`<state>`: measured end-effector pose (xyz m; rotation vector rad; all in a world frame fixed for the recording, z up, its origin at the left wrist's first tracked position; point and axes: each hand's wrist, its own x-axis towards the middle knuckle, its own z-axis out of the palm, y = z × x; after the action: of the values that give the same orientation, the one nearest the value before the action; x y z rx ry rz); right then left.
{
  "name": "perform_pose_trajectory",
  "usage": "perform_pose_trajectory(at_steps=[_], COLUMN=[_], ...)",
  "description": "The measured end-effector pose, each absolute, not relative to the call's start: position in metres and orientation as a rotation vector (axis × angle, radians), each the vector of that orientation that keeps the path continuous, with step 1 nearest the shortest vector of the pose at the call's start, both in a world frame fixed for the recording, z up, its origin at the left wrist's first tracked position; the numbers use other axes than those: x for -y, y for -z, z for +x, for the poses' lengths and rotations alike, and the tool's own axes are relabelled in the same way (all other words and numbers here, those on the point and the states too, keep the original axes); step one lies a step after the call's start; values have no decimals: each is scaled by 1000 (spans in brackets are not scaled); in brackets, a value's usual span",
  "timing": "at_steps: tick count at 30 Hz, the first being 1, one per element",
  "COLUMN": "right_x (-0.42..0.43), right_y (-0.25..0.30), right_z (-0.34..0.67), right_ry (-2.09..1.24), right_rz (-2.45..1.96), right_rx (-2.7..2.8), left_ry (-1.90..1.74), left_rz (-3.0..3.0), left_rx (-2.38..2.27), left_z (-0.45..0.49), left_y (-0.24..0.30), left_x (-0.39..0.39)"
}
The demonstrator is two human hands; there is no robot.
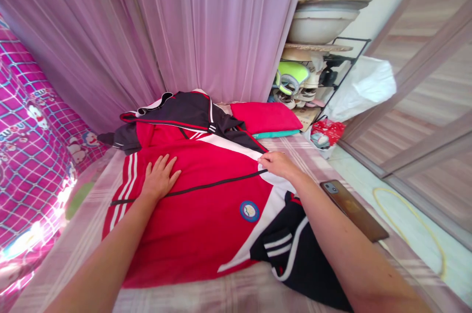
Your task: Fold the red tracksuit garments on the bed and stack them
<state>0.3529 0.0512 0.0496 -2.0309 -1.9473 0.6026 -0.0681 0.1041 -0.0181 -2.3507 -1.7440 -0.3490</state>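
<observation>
A red, white and black zip-up jacket [206, 210] lies spread on the bed, its dark zipper line running across the middle and a round blue badge near the chest. My left hand [159, 178] rests flat on the red cloth near the striped hem, fingers apart. At the collar end, my right hand [278, 163] is closed, pinching the white part of the jacket by the end of the zipper. One black sleeve [306, 249] is folded under my right forearm. Behind the jacket lies a crumpled dark garment [184, 109] with red and white trim, partly overlapping it.
A folded red cloth [265, 116] on a teal one lies at the back. A phone [354, 210] with a cable lies at the bed's right edge. Beyond are a shoe rack [348, 70] with basins, a red bag [326, 132], a wardrobe [424, 82] and a purple curtain [214, 23].
</observation>
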Motion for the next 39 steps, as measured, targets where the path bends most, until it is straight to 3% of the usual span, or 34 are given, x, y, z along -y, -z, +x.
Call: perform_pose_trajectory(at_steps=[4, 13, 20, 27, 32, 39], right_x=[-13, 23, 42, 73, 88, 101], right_y=[-33, -29, -30, -24, -39, -37], right_z=[369, 392, 339, 315, 289, 267], right_ry=[-1063, -827, -608, -887, -1155, -744], right_rz=[-2015, -2019, -1862, -1625, -1320, -1232], right_rx=[1609, 1467, 2011, 2141, 2394, 2771], left_ry=[381, 433, 445, 650, 491, 216], left_rz=[-2327, -2572, -2603, -2713, -2970, -2997], left_rx=[1729, 1439, 1461, 1437, 1374, 1336], left_z=[-61, -60, -73, -82, -106, -129], left_y=[6, -2, 11, -2, -18, -33], left_x=[-95, -1, 69, 87, 88, 100])
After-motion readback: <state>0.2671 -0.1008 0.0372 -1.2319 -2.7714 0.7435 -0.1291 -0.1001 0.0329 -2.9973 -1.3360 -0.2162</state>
